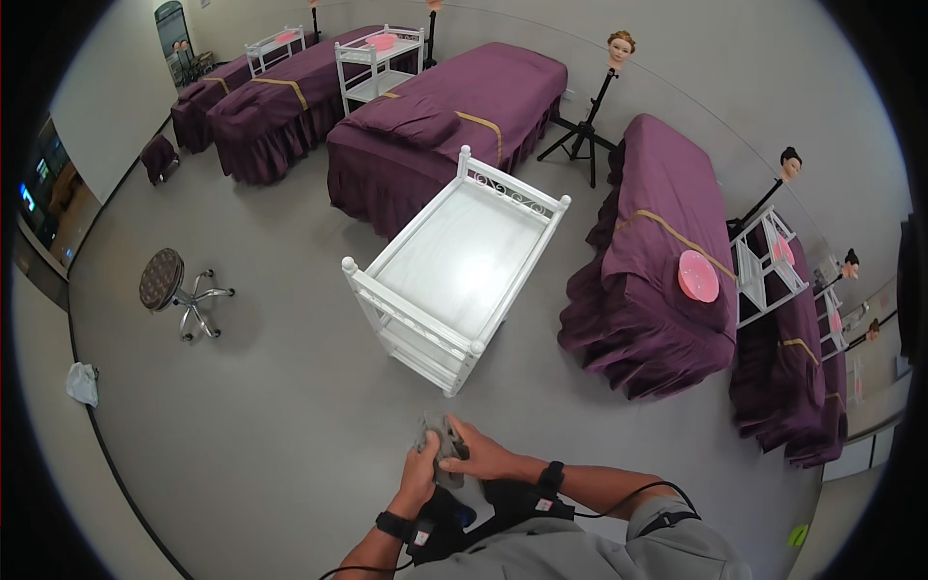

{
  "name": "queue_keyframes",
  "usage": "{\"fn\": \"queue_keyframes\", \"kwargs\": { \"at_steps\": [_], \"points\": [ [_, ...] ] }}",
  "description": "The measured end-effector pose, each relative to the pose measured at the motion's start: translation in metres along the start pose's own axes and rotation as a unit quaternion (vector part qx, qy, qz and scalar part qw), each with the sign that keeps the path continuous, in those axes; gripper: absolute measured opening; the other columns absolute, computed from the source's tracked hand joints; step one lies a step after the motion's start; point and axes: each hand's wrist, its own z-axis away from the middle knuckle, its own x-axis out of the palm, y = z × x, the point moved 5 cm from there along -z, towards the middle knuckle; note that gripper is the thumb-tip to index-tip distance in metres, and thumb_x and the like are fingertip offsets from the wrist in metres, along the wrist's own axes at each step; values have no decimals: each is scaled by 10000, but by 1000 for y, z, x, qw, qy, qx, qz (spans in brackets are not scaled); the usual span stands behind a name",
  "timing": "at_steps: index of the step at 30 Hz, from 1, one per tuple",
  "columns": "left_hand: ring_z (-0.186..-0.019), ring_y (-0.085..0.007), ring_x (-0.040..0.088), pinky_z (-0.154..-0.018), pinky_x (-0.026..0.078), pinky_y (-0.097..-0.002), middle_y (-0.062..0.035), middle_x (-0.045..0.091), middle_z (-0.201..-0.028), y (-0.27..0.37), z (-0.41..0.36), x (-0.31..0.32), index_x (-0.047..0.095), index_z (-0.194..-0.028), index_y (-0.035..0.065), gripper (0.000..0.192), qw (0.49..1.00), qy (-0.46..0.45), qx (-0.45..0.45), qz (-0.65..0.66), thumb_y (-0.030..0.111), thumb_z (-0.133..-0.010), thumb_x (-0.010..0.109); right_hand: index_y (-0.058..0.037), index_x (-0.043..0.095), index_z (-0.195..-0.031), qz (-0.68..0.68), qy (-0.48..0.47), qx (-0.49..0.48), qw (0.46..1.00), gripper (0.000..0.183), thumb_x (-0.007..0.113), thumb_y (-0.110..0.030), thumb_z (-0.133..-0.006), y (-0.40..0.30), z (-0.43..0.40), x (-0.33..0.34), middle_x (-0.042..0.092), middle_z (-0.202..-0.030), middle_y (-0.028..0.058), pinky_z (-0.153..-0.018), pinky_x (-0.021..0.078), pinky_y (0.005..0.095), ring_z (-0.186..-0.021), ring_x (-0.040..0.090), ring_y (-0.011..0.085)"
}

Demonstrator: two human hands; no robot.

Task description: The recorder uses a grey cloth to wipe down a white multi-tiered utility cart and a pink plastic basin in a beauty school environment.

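A crumpled grey cloth [450, 478] is bunched between my two hands, close in front of my body. My left hand [419, 467] grips it from the left with the thumb on top. From the other side my right hand [482, 451] holds the same cloth, fingers curled over its edge. Just beyond them stands a white trolley [464, 254] with scrolled end rails and a bare, shiny top shelf. Its lower shelves show partly under the near rail.
Purple-draped massage beds [507, 94] line the wall behind the trolley. A pink basin [698, 276] rests on the bed [663, 181] at right. A mannequin head [620, 49] tops a black tripod [586, 130]. At left are a wheeled stool [162, 280] and a white plastic bag [82, 384].
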Motion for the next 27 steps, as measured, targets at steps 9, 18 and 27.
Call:
{"fn": "queue_keyframes", "kwargs": {
  "at_steps": [9, 18, 27],
  "points": [
    [-1122, -183, 577, -932, 490, -321, -93, 567, -1260, 34, 31, 53, 438, -1371, 4, 596, 992, -120, -22, -37, 492, -1030, 419, 65, 108, -1510, 111, 22, -19, 993, 1102, 748, -482, -799, -59, 39, -16, 318, -1464, 311, -1114, 320, 402, -1359, 369, 387],
    [-1157, -229, 584, -889, 541, -375, -105, 579, -1270, 43, 50, 88, 468, -1371, 24, 596, 952, -215, -92, -199, 493, -1005, 487, -76, 422, -1393, -22, 107, 23, 994, 749, 759, -342, -779, -66, 65, -43, 571, -1288, 172, -982, 449, 375, -1176, 570, 305],
    [-1115, -291, 602, -884, 563, -383, -177, 562, -1286, 59, 18, 106, 417, -1391, -38, 574, 935, -175, -32, -306, 341, -989, 573, -35, 492, -1342, -58, 163, 48, 984, 618, 727, -225, -803, -65, 93, -118, 594, -1225, 148, -962, 454, 362, -1127, 569, 235]
  ]
}}
